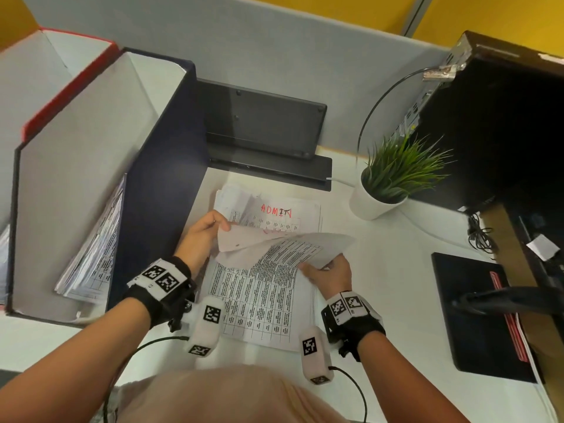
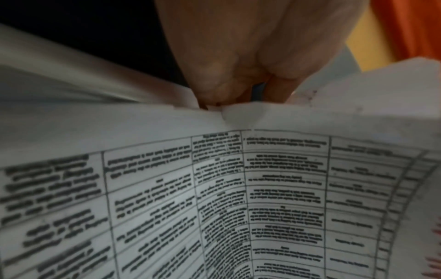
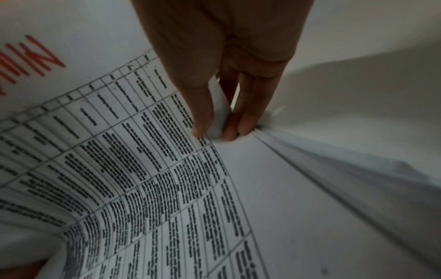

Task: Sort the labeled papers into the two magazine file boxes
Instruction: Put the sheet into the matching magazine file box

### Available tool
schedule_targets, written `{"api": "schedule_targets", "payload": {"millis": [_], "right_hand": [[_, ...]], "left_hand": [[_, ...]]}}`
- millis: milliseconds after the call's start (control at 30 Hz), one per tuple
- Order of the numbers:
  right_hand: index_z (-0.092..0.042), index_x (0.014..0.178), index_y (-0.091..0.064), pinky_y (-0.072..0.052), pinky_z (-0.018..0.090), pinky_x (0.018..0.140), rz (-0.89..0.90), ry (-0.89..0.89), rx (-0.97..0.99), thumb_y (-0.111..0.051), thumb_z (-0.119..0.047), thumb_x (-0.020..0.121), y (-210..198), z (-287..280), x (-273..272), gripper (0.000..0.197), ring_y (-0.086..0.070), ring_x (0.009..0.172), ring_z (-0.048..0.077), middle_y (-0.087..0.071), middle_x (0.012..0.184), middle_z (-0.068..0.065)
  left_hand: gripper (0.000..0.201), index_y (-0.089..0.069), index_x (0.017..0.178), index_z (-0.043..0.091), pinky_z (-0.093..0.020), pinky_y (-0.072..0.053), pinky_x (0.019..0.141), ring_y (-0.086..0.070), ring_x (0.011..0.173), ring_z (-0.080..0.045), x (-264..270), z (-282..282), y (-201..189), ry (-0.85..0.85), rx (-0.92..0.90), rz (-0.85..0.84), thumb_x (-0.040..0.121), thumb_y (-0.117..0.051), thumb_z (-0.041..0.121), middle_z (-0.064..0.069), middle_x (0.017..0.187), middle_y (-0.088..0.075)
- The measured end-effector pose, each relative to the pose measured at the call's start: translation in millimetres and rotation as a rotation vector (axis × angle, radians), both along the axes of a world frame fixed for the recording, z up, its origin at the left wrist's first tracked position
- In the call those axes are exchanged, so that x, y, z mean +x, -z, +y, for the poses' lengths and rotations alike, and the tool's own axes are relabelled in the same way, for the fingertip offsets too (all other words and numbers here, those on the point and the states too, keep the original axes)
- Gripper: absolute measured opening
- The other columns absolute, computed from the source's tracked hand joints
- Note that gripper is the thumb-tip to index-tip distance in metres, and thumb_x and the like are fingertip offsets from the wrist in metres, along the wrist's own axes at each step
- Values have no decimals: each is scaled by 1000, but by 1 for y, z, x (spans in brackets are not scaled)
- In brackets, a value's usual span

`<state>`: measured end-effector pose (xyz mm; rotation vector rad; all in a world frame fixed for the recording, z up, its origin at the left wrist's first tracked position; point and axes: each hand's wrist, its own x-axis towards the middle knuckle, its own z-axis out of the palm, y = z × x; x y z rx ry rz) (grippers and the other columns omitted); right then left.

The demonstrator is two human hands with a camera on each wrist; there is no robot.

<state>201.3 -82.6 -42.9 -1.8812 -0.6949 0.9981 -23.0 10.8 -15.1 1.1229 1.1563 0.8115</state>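
So I've got the top sheet point(image 1: 283, 242) peeled up off the paper stack point(image 1: 262, 300), which sits on the worktop point(image 1: 381, 300) just right of the navy file box point(image 1: 158, 166). My left hand point(image 1: 200, 236) pinches the sheet's left edge; my right hand point(image 1: 328, 274) nips the right corner between thumb and fingers point(image 3: 245, 120). Worry here: a second page seems curled up with it, so I might file two labels together. The sheet's bowed too, so it could crease or snag on the box wall.
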Motion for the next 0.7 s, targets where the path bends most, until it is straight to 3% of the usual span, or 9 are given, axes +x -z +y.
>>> {"api": "schedule_targets", "payload": {"millis": [100,200,300,367,433,500,567,700], "right_hand": [[-1,77,-62,-52,35,72,28,-3,10,-74,1,72,-1,-1,0,13,-60,76,28,-64,82,17],[-6,49,-52,-42,20,54,130,105,65,-50,20,72,-2,-1,1,35,-45,61,20,-48,60,10],[-10,27,-44,-32,22,52,447,292,81,-45,8,56,-5,0,-2,35,-35,52,21,-34,52,4],[-11,25,-41,-34,22,51,549,335,48,-44,4,50,-6,0,-4,30,-37,49,22,-34,53,4],[-8,31,-41,-37,21,48,616,361,37,-44,6,61,-4,0,-3,33,-39,49,22,-36,55,6],[-6,40,-42,-38,24,52,662,386,47,-36,14,70,-4,1,-3,37,-40,52,22,-39,59,8],[-5,41,-44,-40,25,53,683,390,55,-35,16,72,-4,1,-4,39,-42,56,24,-44,63,10],[-2,42,-47,-45,26,53,647,386,31,-37,16,70,-3,2,-3,35,-47,57,27,-50,66,12]], "left_hand": [[29,-53,69,14,-16,-43,50,-59,76,-13,-1,3,-3,-35,-84,-14,91,-37,2,-11,109,-65],[27,-61,80,12,-28,-46,73,-59,93,-21,1,11,-7,-88,-134,39,92,-38,16,-11,104,-65],[25,-65,93,11,-26,-43,68,-59,83,-19,3,23,-8,-138,-198,161,93,-48,30,-5,90,-67],[14,-65,92,14,-26,-46,70,-59,86,-19,4,30,-5,-116,-171,302,86,-64,27,-2,89,-66],[20,-65,93,16,-25,-46,78,-59,88,-17,4,34,1,-38,-110,506,78,-74,24,-1,93,-64],[26,-64,94,19,-24,-46,74,-60,84,-15,7,35,3,52,-51,694,74,-78,26,2,90,-63],[26,-63,88,21,-23,-45,69,-60,78,-14,9,34,4,112,11,770,70,-81,27,4,83,-63],[27,-58,75,21,-27,-49,72,-61,76,-18,11,30,6,79,74,788,66,-84,22,2,76,-62]]}}
